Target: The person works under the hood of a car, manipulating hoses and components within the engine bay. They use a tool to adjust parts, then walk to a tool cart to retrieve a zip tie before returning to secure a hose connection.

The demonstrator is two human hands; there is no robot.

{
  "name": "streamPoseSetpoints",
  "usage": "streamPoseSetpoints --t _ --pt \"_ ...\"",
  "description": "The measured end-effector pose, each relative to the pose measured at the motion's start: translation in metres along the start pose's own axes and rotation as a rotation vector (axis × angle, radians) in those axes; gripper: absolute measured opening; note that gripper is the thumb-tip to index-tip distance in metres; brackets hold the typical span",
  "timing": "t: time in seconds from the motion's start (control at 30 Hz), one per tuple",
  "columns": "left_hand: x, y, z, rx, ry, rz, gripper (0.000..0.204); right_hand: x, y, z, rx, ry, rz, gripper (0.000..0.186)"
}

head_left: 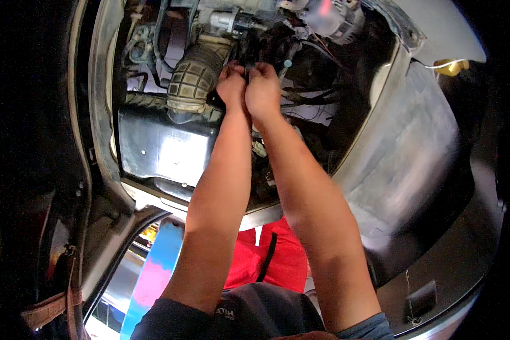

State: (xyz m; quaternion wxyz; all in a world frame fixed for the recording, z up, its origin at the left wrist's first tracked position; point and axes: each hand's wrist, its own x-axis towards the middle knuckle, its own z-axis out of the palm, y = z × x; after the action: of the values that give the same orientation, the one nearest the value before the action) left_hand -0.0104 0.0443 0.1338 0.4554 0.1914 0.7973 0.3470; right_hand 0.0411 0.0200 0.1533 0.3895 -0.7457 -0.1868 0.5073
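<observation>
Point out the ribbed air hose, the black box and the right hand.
Ribbed air hose [191, 80]: head view, on its ridged middle.
Black box [167, 146]: head view, on its shiny top.
Right hand [263, 92]: head view, on its back.

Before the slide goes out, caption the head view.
Left hand and right hand close together in an engine bay, beside a ribbed intake hose.

Hands [231, 86] [263, 90] close together beside ribbed hose [194, 78]; grip unclear in shadow.

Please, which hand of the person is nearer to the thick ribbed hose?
Left. The left hand is close to the right side of the ribbed hose; the right hand is farther right.
</observation>
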Motion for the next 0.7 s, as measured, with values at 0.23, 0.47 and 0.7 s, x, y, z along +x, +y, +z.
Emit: streamPoseSetpoints --t 0.23,0.47,0.7 --pt "0.067 -0.041 -0.033 0.642 -0.272 0.414 0.024 -0.026 -0.014 0.013 0.138 0.063 -0.004 0.026" --pt "0.029 0.013 -0.022 0.636 -0.436 0.202 0.026 -0.025 -0.003 0.014 0.450 0.082 0.096 0.025" --pt "0.036 0.076 -0.001 1.003 -0.606 0.278 0.026 -0.054 -0.002 0.025 0.479 0.331 -0.010 0.027"
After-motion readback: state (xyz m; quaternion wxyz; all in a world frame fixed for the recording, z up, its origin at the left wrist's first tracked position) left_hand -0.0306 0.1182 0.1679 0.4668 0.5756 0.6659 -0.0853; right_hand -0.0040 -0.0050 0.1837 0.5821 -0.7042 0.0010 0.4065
